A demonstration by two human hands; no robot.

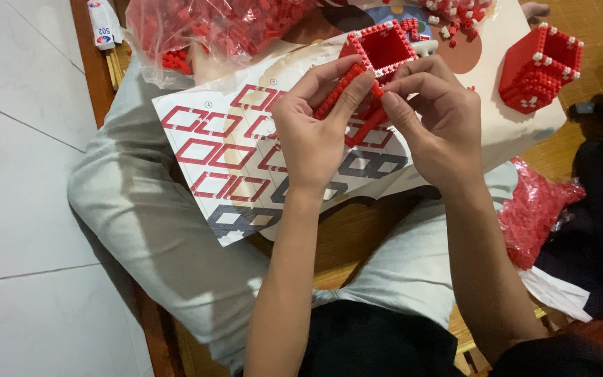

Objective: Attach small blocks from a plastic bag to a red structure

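Both grips, left hand, right hand, clamped on red brick frame, lower half hidden

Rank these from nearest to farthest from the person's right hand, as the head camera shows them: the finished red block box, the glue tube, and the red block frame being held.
From the right hand:
1. Red block frame, held in the fingers, centre.
2. Finished red block box, standing apart on the right.
3. Glue tube, far off at the top left corner.
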